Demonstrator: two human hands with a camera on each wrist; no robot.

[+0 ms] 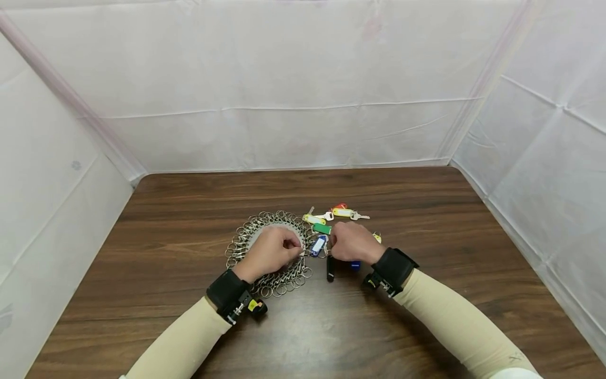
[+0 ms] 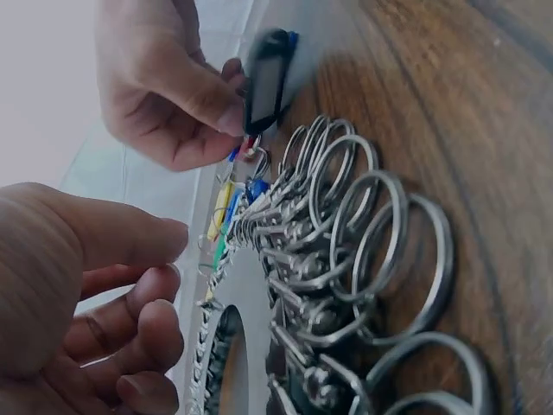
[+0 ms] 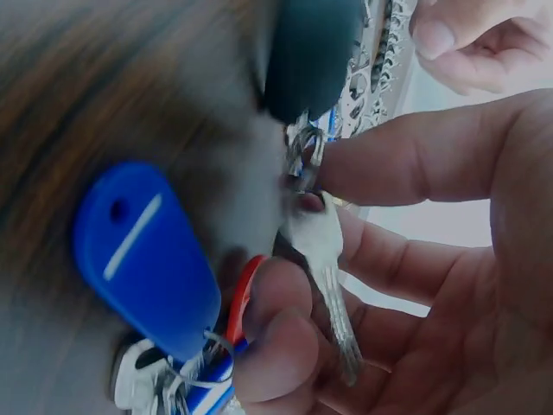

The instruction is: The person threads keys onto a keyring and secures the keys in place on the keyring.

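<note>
A small key point(image 3: 324, 259) is pinched in the right hand point(image 1: 351, 242), just above the counter point(image 1: 426, 221) beside a wreath of rings point(image 1: 284, 287), with black point(image 3: 311, 52) and blue point(image 3: 143, 255) tags dangling, likely to steady its small ring. The left hand point(image 1: 270, 251) rests on the wreath, fingers curled in a narrow grip; whether it pinches a ring cannot be told. More tagged keys point(image 1: 331, 215) lie just behind.

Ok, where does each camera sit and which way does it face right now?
Head: worn high, looks forward and down at the table, both forearms and hands.
Left wrist: low behind the left hand, faces along the key rings toward the right hand.
Right wrist: close under the right hand, faces its fingers pinching a key by the blue tag.
Both wrist views share the black tag.
</note>
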